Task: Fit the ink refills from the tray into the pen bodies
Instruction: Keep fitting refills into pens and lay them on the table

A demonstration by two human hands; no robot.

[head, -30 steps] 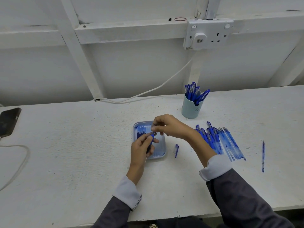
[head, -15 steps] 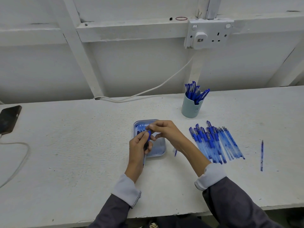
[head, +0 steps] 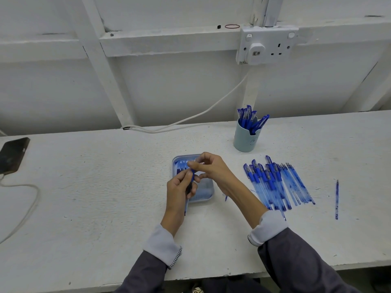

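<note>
My left hand (head: pixel 179 188) grips a blue pen body (head: pixel 189 190) that points up and away over the small blue tray (head: pixel 208 192). My right hand (head: pixel 209 168) pinches the top end of that pen, fingers curled; what it pinches is too small to tell. Blue parts (head: pixel 181 167) lie in the tray's far left corner. A row of blue pen bodies (head: pixel 275 185) lies on the white table to the right of the tray. A single blue refill (head: pixel 336 199) lies alone further right.
A pale blue cup (head: pixel 245 140) holding several blue pens stands behind the row. A small blue piece (head: pixel 226 197) lies by my right wrist. A phone (head: pixel 12 154) with its cable rests at the far left. A wall socket (head: pixel 266 46) and white cable are behind.
Both hands drew closer together over the tray, and the pen in my left hand tilted more upright. My right hand now meets the pen's top end.
</note>
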